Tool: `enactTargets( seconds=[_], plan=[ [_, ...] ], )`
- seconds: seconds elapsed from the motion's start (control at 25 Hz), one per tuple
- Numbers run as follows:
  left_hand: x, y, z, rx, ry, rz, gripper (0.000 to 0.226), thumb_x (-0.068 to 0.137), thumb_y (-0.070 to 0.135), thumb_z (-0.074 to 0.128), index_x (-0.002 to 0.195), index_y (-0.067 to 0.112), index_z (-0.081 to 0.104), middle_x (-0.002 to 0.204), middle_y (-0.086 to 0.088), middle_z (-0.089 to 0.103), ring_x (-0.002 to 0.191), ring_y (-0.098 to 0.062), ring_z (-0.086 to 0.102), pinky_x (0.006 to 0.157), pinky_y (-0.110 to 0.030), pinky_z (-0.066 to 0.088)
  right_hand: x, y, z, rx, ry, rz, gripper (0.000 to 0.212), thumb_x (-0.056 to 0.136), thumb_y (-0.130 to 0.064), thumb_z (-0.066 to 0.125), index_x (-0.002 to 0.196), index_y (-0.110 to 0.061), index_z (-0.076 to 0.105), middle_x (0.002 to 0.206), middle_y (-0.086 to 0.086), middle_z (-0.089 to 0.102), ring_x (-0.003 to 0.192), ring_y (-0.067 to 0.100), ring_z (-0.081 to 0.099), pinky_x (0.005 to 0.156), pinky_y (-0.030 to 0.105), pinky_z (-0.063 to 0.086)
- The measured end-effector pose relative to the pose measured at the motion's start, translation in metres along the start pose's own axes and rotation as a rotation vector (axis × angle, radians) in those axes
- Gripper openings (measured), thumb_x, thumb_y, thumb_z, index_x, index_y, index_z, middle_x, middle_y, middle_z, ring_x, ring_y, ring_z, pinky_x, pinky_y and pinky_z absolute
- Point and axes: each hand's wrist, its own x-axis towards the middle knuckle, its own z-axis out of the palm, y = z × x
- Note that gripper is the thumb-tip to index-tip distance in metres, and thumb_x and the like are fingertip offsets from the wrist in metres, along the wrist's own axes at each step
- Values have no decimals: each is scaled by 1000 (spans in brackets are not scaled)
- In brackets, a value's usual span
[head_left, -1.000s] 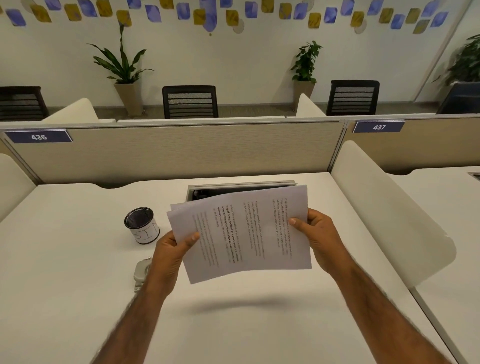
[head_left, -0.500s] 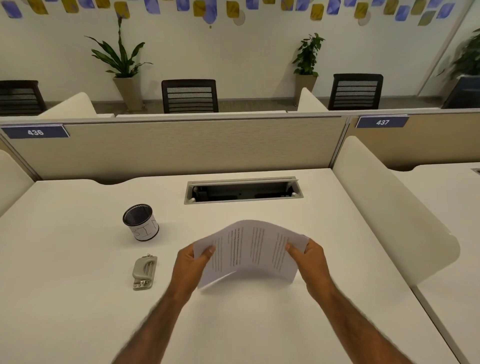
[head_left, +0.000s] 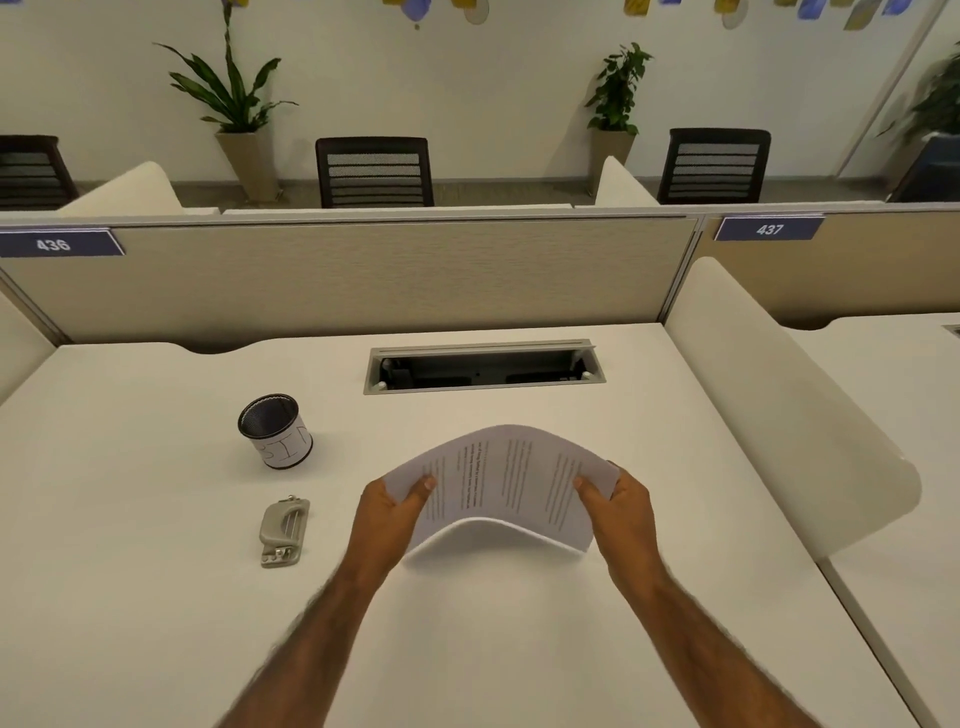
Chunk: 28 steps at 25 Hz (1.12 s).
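Left hand (head_left: 387, 512) and right hand (head_left: 621, 514), apart, each pinching one side edge of bowed stack of white printed paper sheets (head_left: 498, 478), low over centre of white desk top (head_left: 156, 597); grey metal hole punch (head_left: 284, 530) at 9 o'clock untouched, so sheets gathered, punching apparently left.

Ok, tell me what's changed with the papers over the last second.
The papers came down from in front of the cable tray toward the desk and now bow upward in the middle. The left hand and right hand kept gripping the side edges. The mesh cup and grey punch stayed put.
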Motion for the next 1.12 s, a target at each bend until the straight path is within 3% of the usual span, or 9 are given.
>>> enactTargets(
  seconds=[0.16, 0.32, 0.52, 0.64, 0.72, 0.84, 0.96, 1.04, 1.12],
  plan=[
    [1, 0, -7, -6, 20, 31, 16, 92, 29, 74, 99, 43, 76, 93, 11, 80, 87, -11, 77, 63, -21, 60, 3, -7, -4, -29, 1, -82, 19, 96, -23, 64, 91, -41, 67, 81, -12, 73, 77, 12, 73, 58, 18, 58],
    [-12, -12, 2, 44, -12, -63, 16, 96, 21, 69, 107, 32, 73, 97, 3, 80, 94, -26, 76, 70, -30, 63, -6, 4, 1, -52, -20, -6, 22, 95, -12, 65, 94, -34, 66, 90, -2, 75, 88, 23, 73, 69, 31, 62],
    [-3, 29, -11, 251, -80, 129, 39, 101, 24, 62, 90, 61, 71, 85, 25, 76, 87, -4, 73, 65, -14, 55, -4, -9, -11, -99, 27, -73, 48, 91, -20, 73, 129, -38, 50, 123, -2, 65, 100, 16, 68, 69, 20, 61],
    [5, 64, -23, 501, -210, 273, 40, 105, 26, 53, 98, 62, 68, 89, 24, 75, 87, -2, 70, 69, -19, 57, -2, -32, -17, -481, 135, -331, 75, 85, -26, 79, 148, -34, 40, 151, -1, 47, 131, 16, 49, 103, 37, 47],
    [9, 82, -24, 669, -269, 298, 29, 105, 32, 49, 109, 51, 71, 97, 20, 75, 89, -7, 69, 72, -25, 59, 1, -51, -13, -709, 53, -560, 67, 83, -35, 79, 143, -30, 50, 152, -1, 48, 135, 18, 46, 112, 42, 36],
    [9, 103, -13, 765, -325, 352, 29, 101, 43, 46, 121, 51, 66, 111, 18, 75, 98, -11, 69, 78, -26, 56, -2, -74, 6, -719, -322, -410, 26, 93, -46, 61, 116, -37, 66, 122, -8, 70, 100, 12, 65, 93, 30, 51],
    [10, 105, -9, 745, -124, 486, 53, 98, 48, 59, 147, 53, 39, 142, 19, 60, 134, -10, 53, 110, -43, 48, -7, -79, 18, -505, -361, -363, 24, 95, -52, 49, 96, -38, 68, 91, -19, 73, 81, 11, 71, 71, 17, 53],
    [12, 96, -21, 563, 163, 524, 81, 91, 51, 69, 156, 46, 21, 156, 24, 39, 145, 9, 26, 120, -34, 29, -8, -82, 14, -278, -326, -342, 20, 95, -47, 53, 95, -38, 71, 87, -18, 74, 80, 7, 73, 62, 14, 55],
    [15, 81, -33, 170, 263, 357, 103, 81, 51, 79, 159, 45, 12, 164, 22, 28, 147, 8, 25, 118, -28, 28, -6, -81, 7, -87, -333, -271, 15, 98, -36, 58, 100, -37, 73, 94, -14, 77, 84, 11, 75, 66, 22, 60]
  ],
)
